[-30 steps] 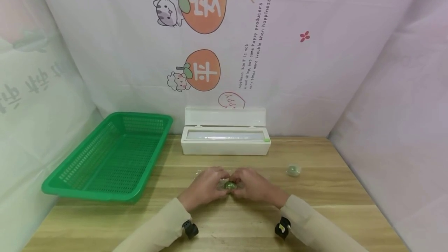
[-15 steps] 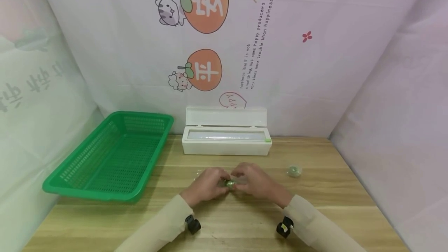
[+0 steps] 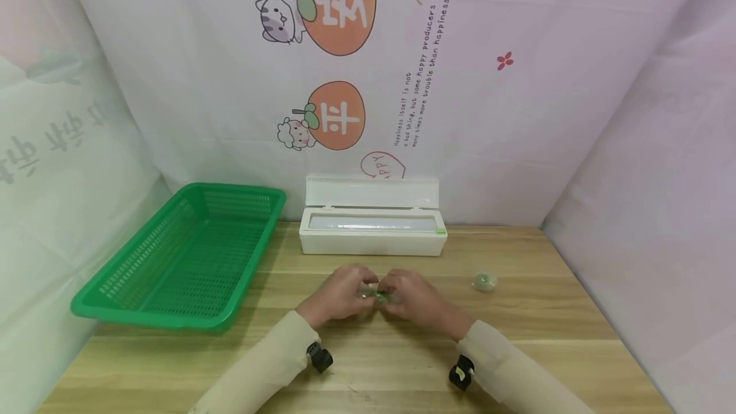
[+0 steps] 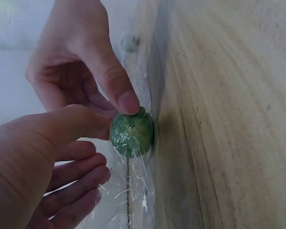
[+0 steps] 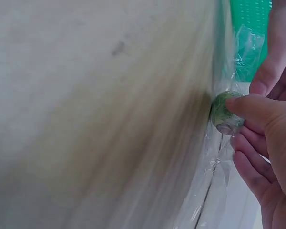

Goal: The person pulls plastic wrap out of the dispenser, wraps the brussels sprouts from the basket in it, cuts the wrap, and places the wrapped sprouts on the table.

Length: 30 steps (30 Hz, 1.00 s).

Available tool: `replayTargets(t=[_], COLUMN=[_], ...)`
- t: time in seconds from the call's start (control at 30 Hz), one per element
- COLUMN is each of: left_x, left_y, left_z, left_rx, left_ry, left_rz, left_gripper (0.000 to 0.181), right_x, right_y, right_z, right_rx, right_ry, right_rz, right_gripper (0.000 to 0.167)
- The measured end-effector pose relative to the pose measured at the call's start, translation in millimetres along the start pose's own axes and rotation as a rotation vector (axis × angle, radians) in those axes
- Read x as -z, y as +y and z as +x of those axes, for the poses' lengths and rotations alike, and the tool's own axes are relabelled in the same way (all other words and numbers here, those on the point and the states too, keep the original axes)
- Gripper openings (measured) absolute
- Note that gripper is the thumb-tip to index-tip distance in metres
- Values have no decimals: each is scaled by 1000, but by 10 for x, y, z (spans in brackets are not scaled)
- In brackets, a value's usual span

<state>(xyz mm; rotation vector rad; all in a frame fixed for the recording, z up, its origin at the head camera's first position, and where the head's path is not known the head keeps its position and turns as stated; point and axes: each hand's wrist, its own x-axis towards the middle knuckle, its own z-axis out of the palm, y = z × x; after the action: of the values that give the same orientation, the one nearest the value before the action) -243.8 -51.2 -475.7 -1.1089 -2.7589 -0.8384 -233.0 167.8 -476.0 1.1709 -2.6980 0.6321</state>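
Note:
A green Brussels sprout [image 4: 131,133] with clear cling film [image 5: 250,47] around it rests at the table surface between my two hands. My left hand [image 3: 339,294] pinches it from the left, its thumb against the side, the other fingers loosely bent below in the left wrist view. From the right, my right hand [image 3: 415,299] holds it, with the thumb [image 5: 250,106] pressed on the sprout in the right wrist view. Loose, crinkled film trails from the sprout along the table. The sprout is largely hidden by fingers in the head view.
A second film-wrapped green ball [image 3: 484,282] lies to the right on the wooden table [image 3: 517,363]. Behind the hands stands a white cling film dispenser [image 3: 372,243] with its lid raised. A green plastic basket [image 3: 144,321] sits at the left. Printed white cloth [image 3: 460,165] encloses the table.
Both hands have shifted slightly away from me with the sprout. My right fingers lifted half a second ago and are now back on it. Film beside my left hand no longer shows.

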Motion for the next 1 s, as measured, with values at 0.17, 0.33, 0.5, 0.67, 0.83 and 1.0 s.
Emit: replayTargets(t=[0.17, 0.33, 0.5, 0.67, 0.83, 1.0], left_x=[12, -33, -102, -126, -99, -86], left_y=[47, 58, 22, -38, -90, -144], left_z=[-34, -30, 3, 55, 117, 167], left_rx=[-88, -116, -93, -56, 22, 45], left_ry=[66, 98, 90, 70, 13, -8], left_rz=[107, 139, 104, 60, -8, -7], left_gripper=[32, 32, 26, 22, 23, 23], right_x=[54, 86, 109, 131, 93, 44], right_y=[42, 108, 122, 87, 73, 62], right_z=[66, 98, 88, 57, 53, 73], right_rx=[-51, -97, -117, -129, -41, -8], right_ry=[-39, -77, -69, -20, -4, 8], right_rz=[96, 174, 159, 108, 73, 2], right_gripper=[19, 23, 25, 27, 23, 24])
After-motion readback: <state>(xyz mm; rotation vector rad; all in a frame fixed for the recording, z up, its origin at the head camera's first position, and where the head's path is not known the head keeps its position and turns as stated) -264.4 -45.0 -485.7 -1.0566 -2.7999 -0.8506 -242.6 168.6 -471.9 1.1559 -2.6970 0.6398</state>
